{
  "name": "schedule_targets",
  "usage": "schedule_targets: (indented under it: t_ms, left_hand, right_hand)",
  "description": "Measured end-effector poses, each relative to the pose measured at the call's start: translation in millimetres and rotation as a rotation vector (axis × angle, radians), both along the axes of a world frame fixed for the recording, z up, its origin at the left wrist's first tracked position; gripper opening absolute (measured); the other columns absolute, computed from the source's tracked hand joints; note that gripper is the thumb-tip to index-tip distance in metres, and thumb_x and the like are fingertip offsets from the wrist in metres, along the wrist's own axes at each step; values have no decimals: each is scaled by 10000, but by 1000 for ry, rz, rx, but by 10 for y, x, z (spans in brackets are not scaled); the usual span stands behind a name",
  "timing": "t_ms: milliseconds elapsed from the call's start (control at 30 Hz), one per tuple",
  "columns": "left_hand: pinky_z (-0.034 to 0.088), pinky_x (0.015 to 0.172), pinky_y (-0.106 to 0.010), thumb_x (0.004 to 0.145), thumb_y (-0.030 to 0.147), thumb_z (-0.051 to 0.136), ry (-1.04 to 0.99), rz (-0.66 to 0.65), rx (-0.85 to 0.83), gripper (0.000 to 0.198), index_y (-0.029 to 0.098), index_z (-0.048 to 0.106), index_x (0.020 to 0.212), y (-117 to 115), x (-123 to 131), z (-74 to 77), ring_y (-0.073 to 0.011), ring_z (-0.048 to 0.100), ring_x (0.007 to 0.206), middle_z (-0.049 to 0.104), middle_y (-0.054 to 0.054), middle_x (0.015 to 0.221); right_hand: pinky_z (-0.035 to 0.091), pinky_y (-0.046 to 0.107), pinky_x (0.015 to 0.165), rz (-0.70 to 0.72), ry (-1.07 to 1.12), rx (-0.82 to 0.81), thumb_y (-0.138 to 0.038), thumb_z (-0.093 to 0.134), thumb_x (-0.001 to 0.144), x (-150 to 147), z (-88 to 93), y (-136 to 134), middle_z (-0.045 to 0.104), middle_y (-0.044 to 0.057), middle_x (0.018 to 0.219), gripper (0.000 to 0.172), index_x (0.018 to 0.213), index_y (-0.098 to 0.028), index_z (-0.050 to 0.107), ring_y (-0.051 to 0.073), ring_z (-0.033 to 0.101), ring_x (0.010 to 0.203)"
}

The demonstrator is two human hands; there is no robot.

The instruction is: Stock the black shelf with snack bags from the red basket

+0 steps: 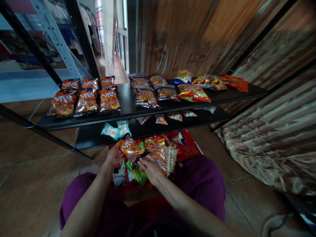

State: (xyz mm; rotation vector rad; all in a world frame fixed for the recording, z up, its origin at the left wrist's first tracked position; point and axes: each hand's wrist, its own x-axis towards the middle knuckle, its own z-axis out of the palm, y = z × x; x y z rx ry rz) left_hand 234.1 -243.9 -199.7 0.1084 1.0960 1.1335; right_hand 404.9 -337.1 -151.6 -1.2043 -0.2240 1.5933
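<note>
Both hands grip one orange-and-black snack bag (130,148), tilted, above a red basket (193,148) between my knees. My left hand (115,154) holds the bag's left edge, and my right hand (148,167) pinches its lower right corner. Inside the basket lie other packets, among them a yellow-and-orange snack bag (155,148) and a green packet (140,175), partly covered by my hands. Similar orange-and-black bags (87,101) stand in two rows on the left of the black upper shelf (128,108).
Brown snack bags (146,96) sit mid-shelf, with yellow and orange bags (194,92) to their right. The lower shelf (98,138) carries teal packets (118,129) and several small triangular-looking packets (161,119). Black posts frame the rack, and a patterned curtain (254,151) hangs at the right.
</note>
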Motion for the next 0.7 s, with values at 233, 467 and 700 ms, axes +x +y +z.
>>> schedule_targets:
  t_ms: [233,467,700]
  left_hand:
    - [546,662,-284,809,115,596,-46,-15,87,34,146,590,822,-65,31,152,-154,658,678,676,-50,774]
    - [539,647,-271,805,98,576,-95,-19,131,57,155,578,804,-89,67,232,-144,657,667,683,-38,766]
    - [516,649,-250,739,59,581,-92,11,134,106,160,564,765,-74,78,265,-127,640,656,665,-14,720]
  right_hand:
    - [556,226,660,-98,-103,45,-387,881,402,63,-19,-31,540,-69,608,430,588,-193,544,65,551,594]
    - [531,227,538,-64,-237,38,-423,835,471,220,24,23,609,-36,701,448,808,-201,640,89,562,583]
    - [526,215,525,-38,-280,93,-420,830,465,258,-37,3,574,-49,596,384,709,-169,671,78,526,543]
